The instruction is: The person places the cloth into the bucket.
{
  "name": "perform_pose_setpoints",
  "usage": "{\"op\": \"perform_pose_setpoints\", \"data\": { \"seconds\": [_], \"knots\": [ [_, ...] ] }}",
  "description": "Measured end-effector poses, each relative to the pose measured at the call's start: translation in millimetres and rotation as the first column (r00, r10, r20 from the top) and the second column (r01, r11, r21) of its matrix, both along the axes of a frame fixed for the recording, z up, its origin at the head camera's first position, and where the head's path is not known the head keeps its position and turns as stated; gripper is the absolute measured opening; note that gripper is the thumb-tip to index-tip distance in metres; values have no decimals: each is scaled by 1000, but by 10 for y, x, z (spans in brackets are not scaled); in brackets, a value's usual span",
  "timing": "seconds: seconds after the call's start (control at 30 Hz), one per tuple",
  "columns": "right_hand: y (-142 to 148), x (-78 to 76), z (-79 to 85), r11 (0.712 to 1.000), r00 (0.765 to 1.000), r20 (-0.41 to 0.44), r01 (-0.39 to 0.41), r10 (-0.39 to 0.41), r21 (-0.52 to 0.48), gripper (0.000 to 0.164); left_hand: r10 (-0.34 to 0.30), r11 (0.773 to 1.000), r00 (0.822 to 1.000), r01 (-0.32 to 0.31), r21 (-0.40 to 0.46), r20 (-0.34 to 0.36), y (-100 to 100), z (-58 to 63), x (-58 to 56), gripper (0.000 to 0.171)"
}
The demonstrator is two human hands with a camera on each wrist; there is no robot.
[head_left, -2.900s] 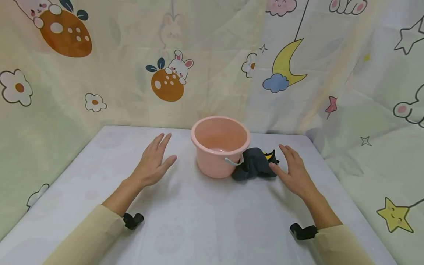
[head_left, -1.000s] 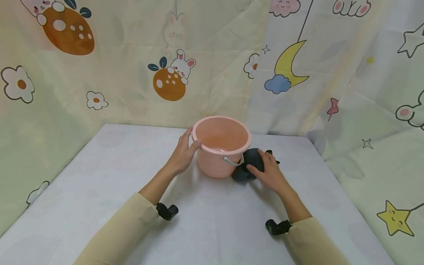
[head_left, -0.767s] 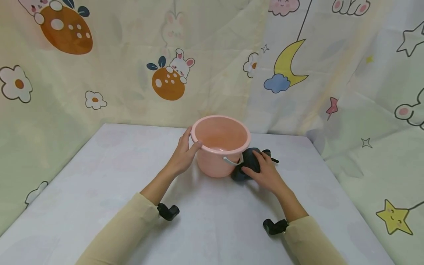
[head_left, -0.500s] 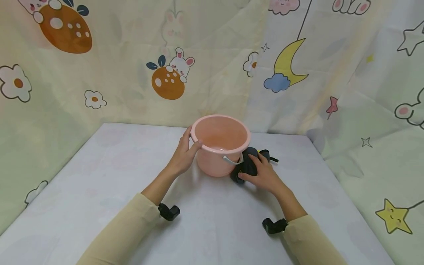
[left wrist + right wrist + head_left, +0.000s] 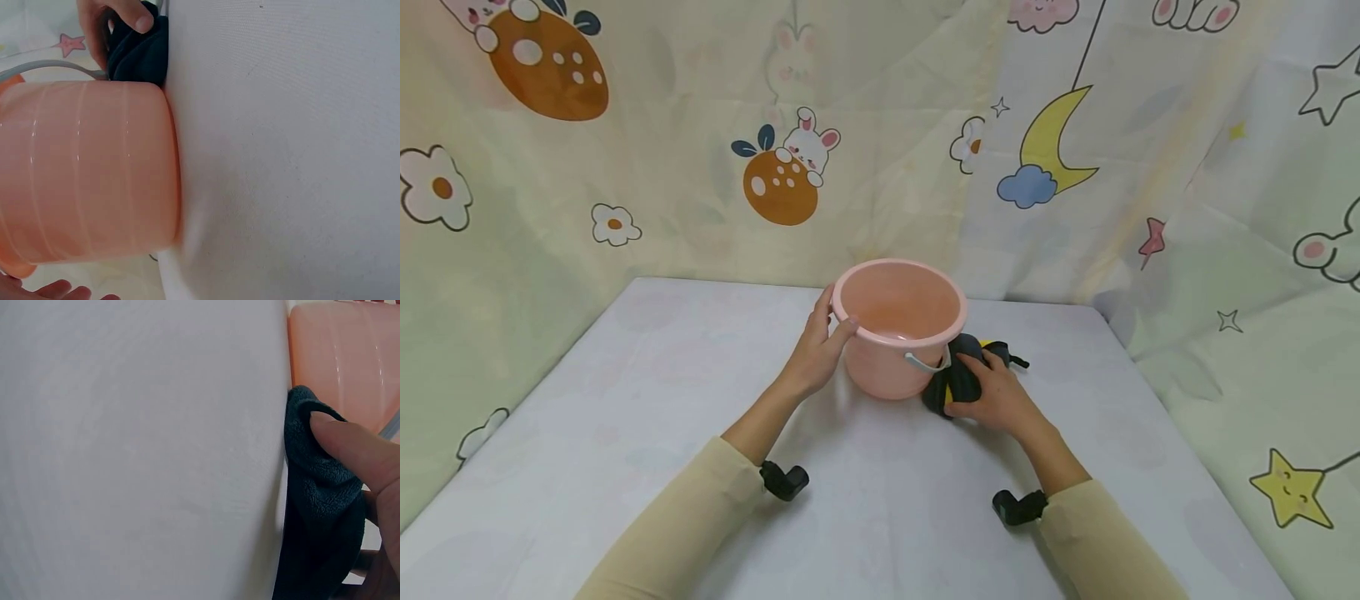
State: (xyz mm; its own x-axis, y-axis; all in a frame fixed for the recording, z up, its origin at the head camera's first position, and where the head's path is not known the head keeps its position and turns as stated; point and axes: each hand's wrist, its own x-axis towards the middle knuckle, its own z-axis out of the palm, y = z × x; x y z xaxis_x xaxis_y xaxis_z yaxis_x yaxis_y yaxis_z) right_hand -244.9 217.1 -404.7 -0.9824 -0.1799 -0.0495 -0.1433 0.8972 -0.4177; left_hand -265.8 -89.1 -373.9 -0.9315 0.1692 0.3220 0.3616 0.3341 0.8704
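Observation:
A pink bucket (image 5: 891, 367) with a pale grey handle (image 5: 925, 363) stands upright toward the back of the table. My left hand (image 5: 814, 354) holds its left side, thumb at the rim and fingers along the outside. Against the bucket's right side lies a bunched dark towel (image 5: 958, 375) with yellow showing at its edges. My right hand (image 5: 1000, 396) grips this towel from the right; in the right wrist view the thumb (image 5: 350, 440) presses into its fuzzy fold (image 5: 319, 481). The towel stays low at the tabletop, its lower part touching the white surface.
The white table (image 5: 850, 517) ends at a patterned cloth backdrop (image 5: 685, 167) close behind the bucket. More of this cloth hangs along both sides. Black wrist cameras (image 5: 784, 481) sit at both sleeve cuffs.
Both hands have come inward, the left onto the bucket and the right onto the towel. The towel is now gathered tighter, with yellow showing near the thumb. The bucket has stayed put.

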Motion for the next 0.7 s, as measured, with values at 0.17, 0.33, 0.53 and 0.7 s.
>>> {"op": "perform_pose_setpoints", "data": {
  "seconds": [0.17,0.33,0.53,0.7],
  "knots": [
    [16,-5,10,1000,1000,-12,-18,18,-7,90,-27,998,997,23,51,71,1,-20,0,77],
    [26,-1,8,999,999,-27,-27,27,-23,86,-42,995,988,28,94,149,7,-26,14,75],
    [29,9,25,1000,998,-59,-12,11,-24,76,-48,991,981,22,136,189,20,-25,16,75],
    [44,8,27,1000,994,-113,15,-12,20,67,-59,984,979,24,176,194,35,-34,14,75]
  ]
}}
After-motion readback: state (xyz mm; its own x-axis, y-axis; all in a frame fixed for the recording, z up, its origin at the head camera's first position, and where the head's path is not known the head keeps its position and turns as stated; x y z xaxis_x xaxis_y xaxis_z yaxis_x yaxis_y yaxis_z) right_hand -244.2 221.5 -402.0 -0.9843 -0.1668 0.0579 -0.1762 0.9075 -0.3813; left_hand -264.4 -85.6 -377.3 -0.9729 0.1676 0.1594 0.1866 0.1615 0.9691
